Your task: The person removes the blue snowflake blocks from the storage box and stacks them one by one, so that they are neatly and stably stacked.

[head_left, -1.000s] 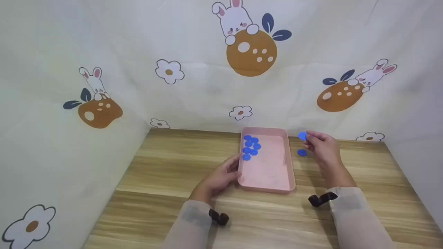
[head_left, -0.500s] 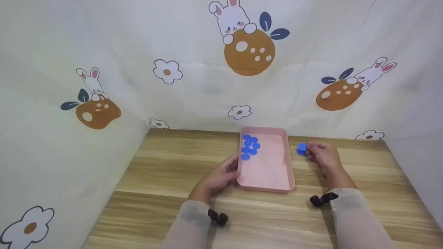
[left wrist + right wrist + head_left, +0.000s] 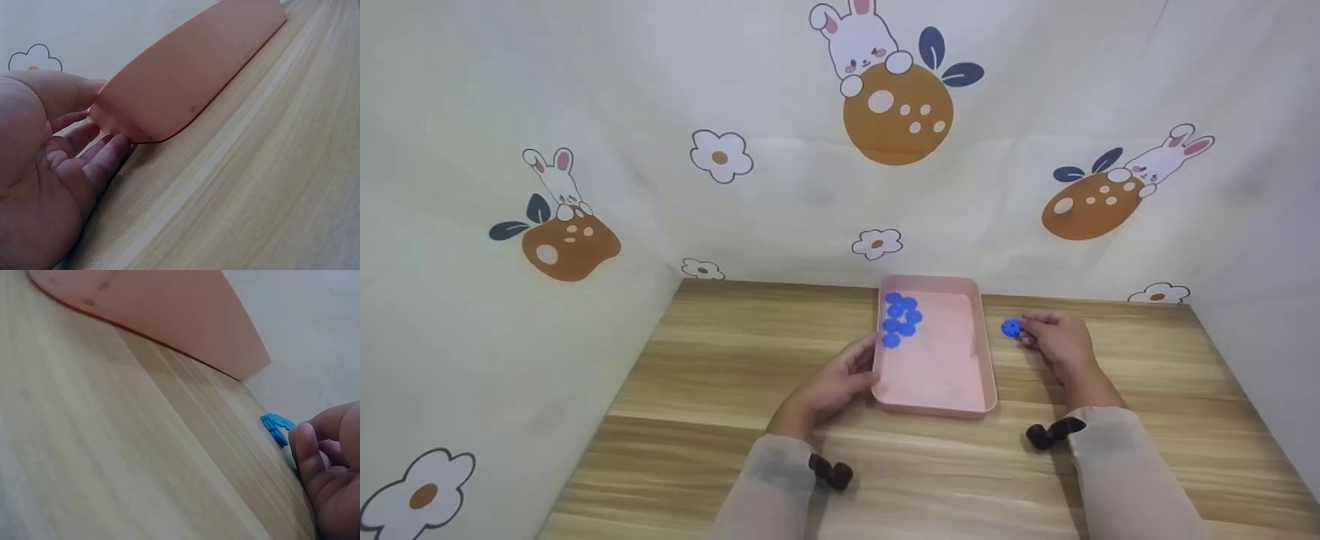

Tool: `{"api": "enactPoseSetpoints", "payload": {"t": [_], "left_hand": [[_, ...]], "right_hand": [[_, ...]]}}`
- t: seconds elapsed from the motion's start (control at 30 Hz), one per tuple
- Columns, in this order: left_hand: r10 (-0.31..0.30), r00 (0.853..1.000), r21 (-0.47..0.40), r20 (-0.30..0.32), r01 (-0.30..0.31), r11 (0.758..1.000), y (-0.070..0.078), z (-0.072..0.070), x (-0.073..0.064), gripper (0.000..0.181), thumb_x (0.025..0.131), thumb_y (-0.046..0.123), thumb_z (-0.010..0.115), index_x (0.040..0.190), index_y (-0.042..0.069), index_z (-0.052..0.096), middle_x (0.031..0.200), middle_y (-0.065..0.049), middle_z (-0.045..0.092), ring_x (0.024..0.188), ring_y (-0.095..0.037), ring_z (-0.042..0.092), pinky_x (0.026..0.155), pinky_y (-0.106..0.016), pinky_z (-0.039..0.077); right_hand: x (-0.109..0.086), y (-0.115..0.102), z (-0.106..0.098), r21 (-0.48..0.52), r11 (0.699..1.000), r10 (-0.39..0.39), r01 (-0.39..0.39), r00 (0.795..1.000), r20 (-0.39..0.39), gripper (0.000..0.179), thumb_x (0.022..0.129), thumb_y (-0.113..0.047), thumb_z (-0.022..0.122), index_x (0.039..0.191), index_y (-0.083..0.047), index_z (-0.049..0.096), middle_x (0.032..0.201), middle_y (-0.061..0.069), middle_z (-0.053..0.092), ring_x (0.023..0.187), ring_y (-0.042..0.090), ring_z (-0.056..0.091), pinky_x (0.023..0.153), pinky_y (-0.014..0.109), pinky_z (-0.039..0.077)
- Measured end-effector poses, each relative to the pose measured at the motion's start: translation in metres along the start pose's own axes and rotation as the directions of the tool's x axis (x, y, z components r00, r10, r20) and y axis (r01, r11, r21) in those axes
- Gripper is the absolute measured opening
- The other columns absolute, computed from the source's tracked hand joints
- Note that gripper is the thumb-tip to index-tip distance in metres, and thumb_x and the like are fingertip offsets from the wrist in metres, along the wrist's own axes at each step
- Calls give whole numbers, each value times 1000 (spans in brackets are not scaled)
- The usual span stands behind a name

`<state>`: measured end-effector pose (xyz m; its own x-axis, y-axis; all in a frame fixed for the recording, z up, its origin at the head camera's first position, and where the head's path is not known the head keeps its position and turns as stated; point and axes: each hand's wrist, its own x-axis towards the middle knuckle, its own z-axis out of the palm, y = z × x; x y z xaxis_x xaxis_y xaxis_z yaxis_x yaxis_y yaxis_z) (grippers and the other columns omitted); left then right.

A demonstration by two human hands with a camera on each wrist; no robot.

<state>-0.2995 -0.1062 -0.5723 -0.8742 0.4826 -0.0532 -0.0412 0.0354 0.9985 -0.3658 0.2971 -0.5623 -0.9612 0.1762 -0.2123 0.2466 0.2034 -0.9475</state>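
Observation:
Near the back of the table my right hand (image 3: 1061,345) pinches a blue flower-shaped disc (image 3: 281,422) between thumb and fingers. Just beneath it, a second disc (image 3: 273,433) of the same kind overlaps it, both standing at a slant to each other in the right wrist view. A shallow pink tray (image 3: 937,379) lies to the left of that hand. Several blue flower-shaped discs (image 3: 913,316) are grouped inside it, along its back left part. My left hand (image 3: 836,386) holds the tray's left side, with a digit at the rim and fingertips low on the wall in the left wrist view.
The wood-grain table (image 3: 697,367) ends at a pale cloth backdrop (image 3: 780,210) printed with rabbits, oranges and flowers, close behind the tray. Cloth walls also stand left and right. Dark wrist-camera mounts (image 3: 831,472) sit on both sleeves.
My right hand has come down and toward me with its disc, from above and behind the other disc to right over it. The left hand and tray have stayed put.

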Motion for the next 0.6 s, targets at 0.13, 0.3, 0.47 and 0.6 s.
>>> {"api": "enactPoseSetpoints", "payload": {"t": [0.13, 0.3, 0.47, 0.6], "left_hand": [[6, 1000, -18, 14, -6, 1000, -1, 0, 1, 72, 105, -1, 55, 170, 6, 25, 178, -14, 27, 167, -33, 23, 137, -50, 22], [-4, 1000, -15, 7, 4, 1000, -2, 0, 1, 72, 105, 1, 58, 170, 8, 27, 179, -12, 26, 168, -31, 23, 137, -50, 21], [-14, 1000, -2, -2, 14, 1000, -1, 0, 0, 72, 105, 3, 58, 170, 11, 28, 179, -10, 27, 167, -29, 24, 138, -48, 21], [-17, 1000, 0, -9, 17, 1000, 0, 0, -1, 71, 106, 4, 58, 170, 11, 28, 179, -10, 27, 167, -29, 24, 138, -49, 21]], "right_hand": [[-2, -1, 2, -48, 999, -6, 5, 1000, -21, 42, 103, -20, 70, 136, 6, 68, 88, -7, 77, 76, 0, 71, 75, 16, 64], [-3, -1, 3, -68, 998, 6, -8, 999, -33, 41, 103, -20, 70, 136, 4, 68, 92, -5, 76, 77, 0, 71, 76, 17, 64], [-3, -1, 4, -99, 995, 12, -15, 999, -36, 41, 104, -21, 68, 137, 4, 66, 95, -4, 75, 78, 0, 72, 77, 17, 64], [-2, -1, 4, -105, 994, 7, -11, 999, -41, 42, 105, -21, 67, 137, 5, 66, 94, -3, 76, 78, 0, 72, 76, 17, 64]]}}
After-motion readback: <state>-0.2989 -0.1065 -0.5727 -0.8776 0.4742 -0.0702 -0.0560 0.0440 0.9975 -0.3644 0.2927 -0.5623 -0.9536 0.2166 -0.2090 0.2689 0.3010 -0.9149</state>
